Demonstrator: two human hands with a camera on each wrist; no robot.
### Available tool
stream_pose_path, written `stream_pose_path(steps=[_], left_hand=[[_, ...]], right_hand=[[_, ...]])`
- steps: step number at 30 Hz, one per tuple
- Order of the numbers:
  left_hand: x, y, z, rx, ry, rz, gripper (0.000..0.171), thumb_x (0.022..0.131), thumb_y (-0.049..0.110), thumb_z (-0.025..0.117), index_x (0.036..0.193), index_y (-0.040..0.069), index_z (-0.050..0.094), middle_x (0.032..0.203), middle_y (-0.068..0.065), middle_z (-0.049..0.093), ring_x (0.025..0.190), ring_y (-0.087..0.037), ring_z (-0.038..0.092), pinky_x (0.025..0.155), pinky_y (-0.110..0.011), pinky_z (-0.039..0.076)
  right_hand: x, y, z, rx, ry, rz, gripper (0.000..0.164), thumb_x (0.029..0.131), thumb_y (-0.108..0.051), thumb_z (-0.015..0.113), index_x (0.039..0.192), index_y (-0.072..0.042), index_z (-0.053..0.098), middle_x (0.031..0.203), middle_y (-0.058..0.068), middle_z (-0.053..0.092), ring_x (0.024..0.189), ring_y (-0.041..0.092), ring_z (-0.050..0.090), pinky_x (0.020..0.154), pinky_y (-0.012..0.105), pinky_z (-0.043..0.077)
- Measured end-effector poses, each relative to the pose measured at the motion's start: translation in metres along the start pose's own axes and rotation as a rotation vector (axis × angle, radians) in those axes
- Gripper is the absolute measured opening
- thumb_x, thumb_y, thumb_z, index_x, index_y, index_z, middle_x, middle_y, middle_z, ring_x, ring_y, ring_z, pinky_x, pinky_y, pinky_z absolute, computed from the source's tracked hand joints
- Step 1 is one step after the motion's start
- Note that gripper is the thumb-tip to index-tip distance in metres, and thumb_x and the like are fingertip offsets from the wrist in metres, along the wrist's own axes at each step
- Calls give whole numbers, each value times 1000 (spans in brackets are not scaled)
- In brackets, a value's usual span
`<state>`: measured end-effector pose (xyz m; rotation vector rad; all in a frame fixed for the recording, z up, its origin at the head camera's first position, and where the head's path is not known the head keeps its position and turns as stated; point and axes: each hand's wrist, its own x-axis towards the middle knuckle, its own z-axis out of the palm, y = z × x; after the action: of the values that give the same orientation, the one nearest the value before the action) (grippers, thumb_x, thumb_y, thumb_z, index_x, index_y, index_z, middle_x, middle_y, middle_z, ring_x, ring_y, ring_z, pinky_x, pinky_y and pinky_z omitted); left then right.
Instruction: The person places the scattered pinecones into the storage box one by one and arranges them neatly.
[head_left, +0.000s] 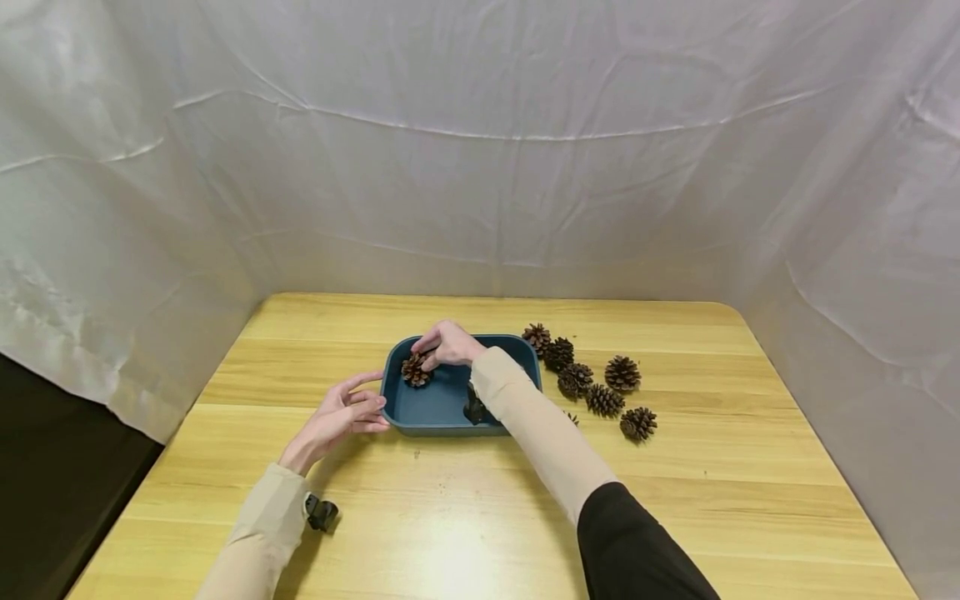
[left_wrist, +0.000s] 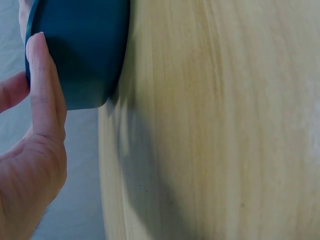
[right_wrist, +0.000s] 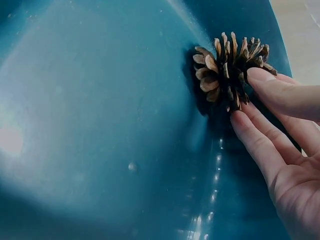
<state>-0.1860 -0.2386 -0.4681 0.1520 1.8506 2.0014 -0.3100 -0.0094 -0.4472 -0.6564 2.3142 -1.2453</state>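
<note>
A brown pine cone point(head_left: 416, 370) is in the left end of a dark blue rectangular bin point(head_left: 420, 431). My right hand point(head_left: 452, 343) reaches into this bin and pinches the cone; in the right wrist view, the thumb and fingers of the right hand point(right_wrist: 285, 130) grip the pine cone point(right_wrist: 227, 70) close to the bin's wall. At the bin's left end, my left hand point(head_left: 337, 421) rests its fingertips against the outside and rim. Seen from the left wrist, its extended fingers point(left_wrist: 44, 90) lie along the bin's outer wall point(left_wrist: 85, 60).
Several pine cones lie on the wooden table point(head_left: 750, 500) right of the bin, among them one near the back point(head_left: 622, 374) and one nearer the front point(head_left: 638, 424). Another is partly hidden by the right sleeve. Pale cloth point(head_left: 480, 167) hangs around the table.
</note>
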Motion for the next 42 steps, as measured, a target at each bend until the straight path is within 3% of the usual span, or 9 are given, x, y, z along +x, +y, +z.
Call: stream_pose_path(steps=[28, 42], left_hand=[[0, 0, -1, 3, 5, 13, 67, 101, 3, 57, 156, -6, 20, 96, -2, 66, 77, -12, 72, 81, -34, 66], [0, 0, 1, 11, 7, 11, 67, 101, 3, 55, 156, -7, 18, 98, -3, 66, 76, -12, 71, 83, -34, 66]], right_hand=[[-9, -10, -22, -22, -36, -38, 39, 84, 6, 76, 122, 3, 71, 125, 21, 70, 118, 31, 68, 98, 34, 61], [-16, -15, -35, 68, -45, -30, 48, 87, 5, 73, 134, 5, 61, 134, 23, 64, 125, 34, 63, 103, 37, 59]])
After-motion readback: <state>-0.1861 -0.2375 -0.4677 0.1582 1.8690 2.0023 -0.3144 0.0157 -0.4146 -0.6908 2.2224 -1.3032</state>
